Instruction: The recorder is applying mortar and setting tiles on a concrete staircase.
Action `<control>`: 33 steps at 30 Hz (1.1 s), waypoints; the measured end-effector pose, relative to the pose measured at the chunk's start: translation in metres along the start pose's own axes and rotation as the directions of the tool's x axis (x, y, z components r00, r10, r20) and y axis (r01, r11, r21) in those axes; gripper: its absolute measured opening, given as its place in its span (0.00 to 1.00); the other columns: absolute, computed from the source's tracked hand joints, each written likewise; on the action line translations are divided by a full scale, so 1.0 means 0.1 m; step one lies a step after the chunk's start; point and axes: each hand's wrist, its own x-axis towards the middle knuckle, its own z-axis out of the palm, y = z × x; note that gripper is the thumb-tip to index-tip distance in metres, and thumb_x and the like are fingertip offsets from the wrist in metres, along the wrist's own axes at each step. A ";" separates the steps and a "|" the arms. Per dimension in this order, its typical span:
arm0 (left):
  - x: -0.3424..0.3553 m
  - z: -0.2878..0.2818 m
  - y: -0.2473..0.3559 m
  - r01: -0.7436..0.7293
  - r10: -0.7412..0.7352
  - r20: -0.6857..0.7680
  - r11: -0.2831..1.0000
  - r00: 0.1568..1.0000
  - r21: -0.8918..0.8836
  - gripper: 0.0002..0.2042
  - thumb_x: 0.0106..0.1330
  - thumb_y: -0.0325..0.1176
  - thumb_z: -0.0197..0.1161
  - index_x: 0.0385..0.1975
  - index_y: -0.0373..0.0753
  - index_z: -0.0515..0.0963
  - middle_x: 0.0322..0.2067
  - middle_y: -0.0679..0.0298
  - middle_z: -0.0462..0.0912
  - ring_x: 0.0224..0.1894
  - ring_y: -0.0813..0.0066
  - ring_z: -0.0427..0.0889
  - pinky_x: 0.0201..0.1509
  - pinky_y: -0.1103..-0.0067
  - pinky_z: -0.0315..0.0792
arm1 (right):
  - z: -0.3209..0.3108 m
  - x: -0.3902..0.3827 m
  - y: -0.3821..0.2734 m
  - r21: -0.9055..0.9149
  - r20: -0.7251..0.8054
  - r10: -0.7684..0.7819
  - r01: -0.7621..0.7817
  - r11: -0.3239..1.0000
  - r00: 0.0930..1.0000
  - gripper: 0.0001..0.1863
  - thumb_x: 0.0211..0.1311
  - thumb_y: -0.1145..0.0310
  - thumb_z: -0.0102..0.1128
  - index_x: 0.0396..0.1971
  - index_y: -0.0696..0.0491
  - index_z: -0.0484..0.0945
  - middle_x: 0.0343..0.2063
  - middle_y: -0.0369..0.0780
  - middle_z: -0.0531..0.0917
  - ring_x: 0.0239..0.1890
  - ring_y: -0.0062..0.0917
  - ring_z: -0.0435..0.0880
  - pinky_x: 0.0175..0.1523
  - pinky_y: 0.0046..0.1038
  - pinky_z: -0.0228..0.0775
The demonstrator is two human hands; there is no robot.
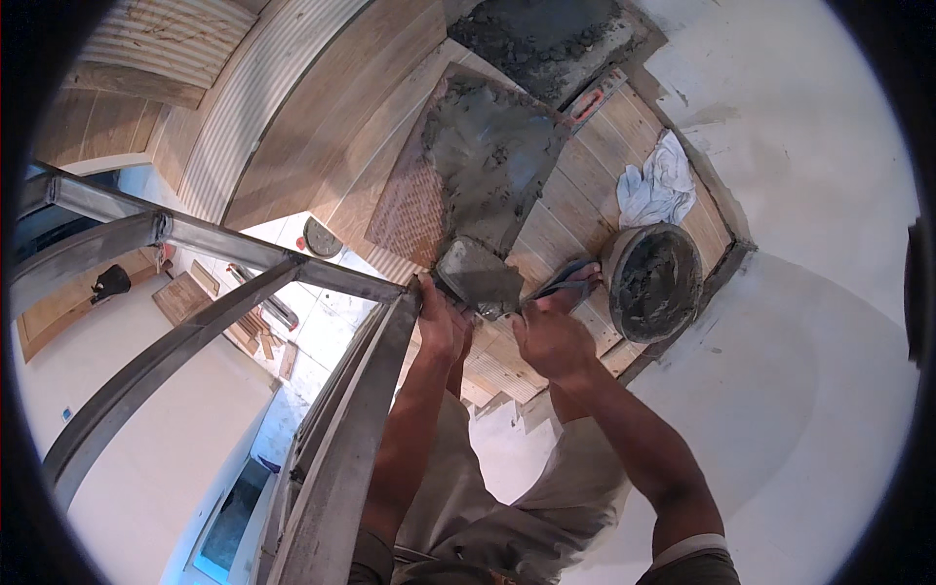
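A grey, mortar-smeared trowel (480,278) lies over the near end of a brown tile (402,210) turned textured side up. My right hand (556,339) is closed at the trowel's near right end, its handle hidden in the fist. Beside the trowel's left edge, my left hand (444,320) has its thumb up and its fingers curled out of sight; what it grips is hidden. Wet grey mortar (497,161) covers much of the tile. A bucket of mortar (655,283) stands right of my sandalled foot (575,281).
A metal railing frame (234,244) stands close on my left, with a drop to a lower white floor (327,302). Along the right runs a white wall (799,195). A white cloth (661,185), a red-handled tool (590,102) and a dark mortar bed (531,39) lie farther off.
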 end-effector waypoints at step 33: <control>0.05 0.19 -0.25 -0.118 0.105 -0.072 0.974 0.992 -0.195 0.37 0.70 0.62 0.50 0.69 0.40 0.57 0.69 0.60 0.60 0.70 0.63 0.59 0.75 0.60 0.44 | -0.12 0.23 0.34 -0.176 -0.050 0.037 -0.046 0.983 0.998 0.18 0.69 0.51 0.51 0.39 0.52 0.73 0.30 0.49 0.84 0.31 0.49 0.85 0.35 0.48 0.78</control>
